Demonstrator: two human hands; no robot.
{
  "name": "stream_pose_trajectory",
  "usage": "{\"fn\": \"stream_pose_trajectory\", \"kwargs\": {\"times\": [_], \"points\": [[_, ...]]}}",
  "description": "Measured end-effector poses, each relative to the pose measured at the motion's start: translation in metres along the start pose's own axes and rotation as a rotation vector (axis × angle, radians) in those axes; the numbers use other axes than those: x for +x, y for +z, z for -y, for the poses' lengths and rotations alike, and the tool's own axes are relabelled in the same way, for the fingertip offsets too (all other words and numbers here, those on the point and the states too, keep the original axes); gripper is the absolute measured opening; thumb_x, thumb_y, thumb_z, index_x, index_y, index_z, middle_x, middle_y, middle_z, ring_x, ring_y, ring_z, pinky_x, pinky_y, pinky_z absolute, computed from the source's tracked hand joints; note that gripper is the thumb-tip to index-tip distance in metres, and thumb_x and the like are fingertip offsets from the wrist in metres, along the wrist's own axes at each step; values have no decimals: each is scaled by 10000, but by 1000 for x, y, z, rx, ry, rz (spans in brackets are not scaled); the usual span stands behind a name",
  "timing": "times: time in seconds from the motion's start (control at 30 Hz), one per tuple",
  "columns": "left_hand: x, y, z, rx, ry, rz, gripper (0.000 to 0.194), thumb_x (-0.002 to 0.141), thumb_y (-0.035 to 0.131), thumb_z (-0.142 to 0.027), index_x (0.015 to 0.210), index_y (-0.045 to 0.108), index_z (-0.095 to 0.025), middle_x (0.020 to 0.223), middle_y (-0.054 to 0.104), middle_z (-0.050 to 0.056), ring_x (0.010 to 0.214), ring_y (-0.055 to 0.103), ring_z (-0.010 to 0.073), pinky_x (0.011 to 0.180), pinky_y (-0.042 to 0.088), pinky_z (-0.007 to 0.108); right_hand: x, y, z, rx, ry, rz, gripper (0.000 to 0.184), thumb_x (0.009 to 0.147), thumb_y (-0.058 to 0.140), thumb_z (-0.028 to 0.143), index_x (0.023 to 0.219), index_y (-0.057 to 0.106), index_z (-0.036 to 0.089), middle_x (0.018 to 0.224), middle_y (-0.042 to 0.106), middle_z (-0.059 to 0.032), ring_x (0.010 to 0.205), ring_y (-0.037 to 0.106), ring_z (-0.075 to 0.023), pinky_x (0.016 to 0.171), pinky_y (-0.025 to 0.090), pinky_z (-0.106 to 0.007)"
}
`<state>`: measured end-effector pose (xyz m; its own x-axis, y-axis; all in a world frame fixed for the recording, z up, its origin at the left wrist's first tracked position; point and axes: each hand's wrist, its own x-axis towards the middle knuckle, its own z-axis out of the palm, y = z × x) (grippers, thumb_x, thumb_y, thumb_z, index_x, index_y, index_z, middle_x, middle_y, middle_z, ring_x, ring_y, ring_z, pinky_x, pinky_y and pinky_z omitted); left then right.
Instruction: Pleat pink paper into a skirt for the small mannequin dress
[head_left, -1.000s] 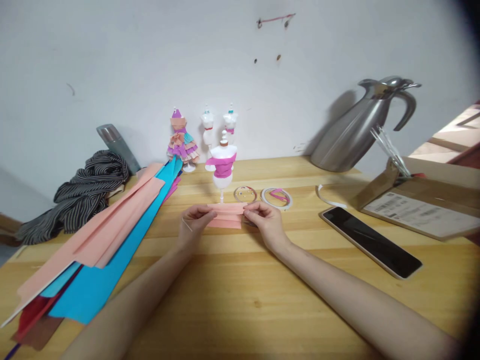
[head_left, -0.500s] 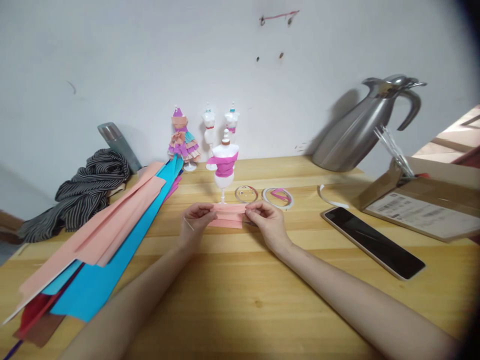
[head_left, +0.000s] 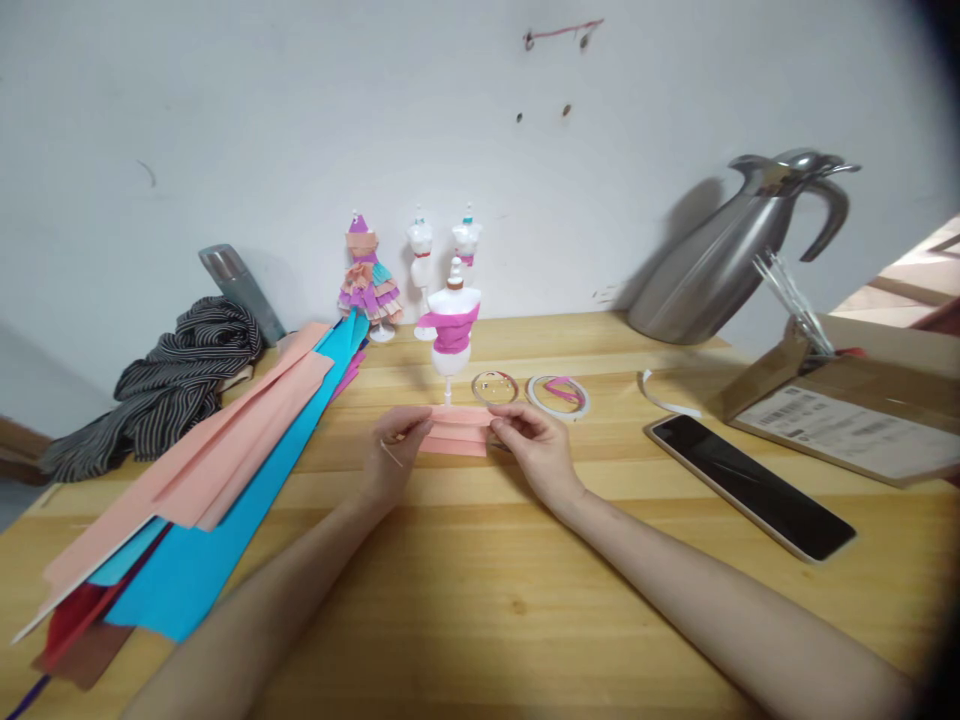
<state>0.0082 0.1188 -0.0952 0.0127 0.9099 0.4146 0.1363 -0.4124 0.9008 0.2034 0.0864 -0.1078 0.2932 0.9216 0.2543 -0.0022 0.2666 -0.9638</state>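
Between my hands a pink strip of crepe paper [head_left: 454, 432] is stretched sideways, with a fold running along it. My left hand [head_left: 397, 450] pinches its left end; a thin pale stick-like piece crosses that hand's fingers. My right hand [head_left: 534, 448] pinches the right end between thumb and forefinger, and a dark thing lies partly hidden under it. Just behind the strip stands a small white mannequin [head_left: 451, 362] wrapped in magenta paper at the chest. Beyond it are two more white mannequins and a mannequin in a layered paper dress [head_left: 369, 280].
Pink and blue crepe sheets [head_left: 225, 450] lie at left, beside a striped cloth [head_left: 172, 390] and a bottle [head_left: 240, 290]. Tape rings [head_left: 534, 400] lie behind my right hand. On the right are a phone [head_left: 750, 487], a cardboard box [head_left: 847, 420] and a steel jug [head_left: 705, 260].
Little differs. Both hands still pinch the pink strip, and my left hand has turned slightly. The whole view has shifted a few pixels.
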Motion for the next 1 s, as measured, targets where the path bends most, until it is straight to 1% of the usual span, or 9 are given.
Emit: {"fn": "stream_pose_trajectory", "kwargs": {"times": [0.13, 0.3, 0.47, 0.57, 0.67, 0.73, 0.8, 0.9, 1.0], "points": [[0, -1, 2, 85, 90, 2, 94, 749, 683, -219, 793, 761, -244, 809, 731, 37, 781, 653, 184, 745, 514, 314, 1, 0, -5, -44, -32, 6, 168, 734, 698, 328, 863, 732, 226, 866, 704, -47, 771, 631, -195, 693, 514, -328], [-3, 0, 0, 140, 214, 2, 115, 799, 642, -226, 805, 753, -254, 815, 724, 41, 780, 646, 184, 750, 509, 316, 1, -2, -12, -105, -44, 16, 154, 769, 659, 304, 885, 720, 222, 871, 697, -51, 793, 634, -199, 725, 513, -342], [-4, 0, -4, 154, 239, -9, 117, 803, 635, -222, 773, 746, -244, 813, 721, 45, 786, 649, 187, 749, 508, 309, 1, -3, -15, -127, -29, 31, 125, 783, 643, 318, 837, 694, 218, 828, 687, -47, 783, 629, -198, 723, 511, -339], [-3, 0, -4, 170, 190, 10, 114, 794, 633, -218, 750, 737, -232, 771, 712, 37, 752, 643, 180, 721, 504, 301, 1, -4, -16, -122, -3, 38, 128, 777, 645, 319, 832, 680, 210, 824, 690, -48, 775, 632, -196, 739, 507, -345], [-2, 0, 1, 153, 53, 27, 87, 765, 649, -218, 736, 730, -214, 712, 700, 24, 709, 639, 171, 692, 504, 295, 1, -3, -16, -105, 28, 45, 163, 762, 658, 337, 842, 679, 197, 811, 699, -50, 764, 646, -199, 744, 506, -350], [-1, 0, 5, 89, -49, 18, 61, 728, 674, -217, 742, 731, -201, 702, 704, 17, 692, 641, 165, 680, 509, 290, 1, -2, -15, -82, 49, 45, 199, 742, 675, 359, 842, 683, 187, 789, 703, -51, 745, 654, -203, 730, 509, -349], [0, 1, 8, 3, -118, 0, 75, 686, 704, -222, 746, 732, -188, 728, 720, 20, 681, 646, 160, 672, 518, 288, 2, -2, -15, -69, 61, 35, 225, 715, 696, 378, 824, 688, 181, 768, 702, -50, 708, 647, -197, 707, 511, -343], [2, 3, 8, -79, -158, -32, 105, 625, 751, -236, 707, 730, -175, 773, 739, 34, 669, 651, 154, 669, 529, 287, 2, -1, -13, -51, 67, 12, 232, 676, 722, 382, 785, 699, 178, 772, 703, -53, 668, 626, -181, 681, 513, -331], [2, 4, 3, -111, -190, -62, 127, 580, 782, -237, 674, 728, -170, 758, 740, 38, 637, 644, 148, 652, 527, 283, 2, 0, -12, -27, 62, 1, 219, 659, 732, 370, 767, 708, 181, 792, 711, -58, 675, 625, -179, 680, 516, -327]]}}
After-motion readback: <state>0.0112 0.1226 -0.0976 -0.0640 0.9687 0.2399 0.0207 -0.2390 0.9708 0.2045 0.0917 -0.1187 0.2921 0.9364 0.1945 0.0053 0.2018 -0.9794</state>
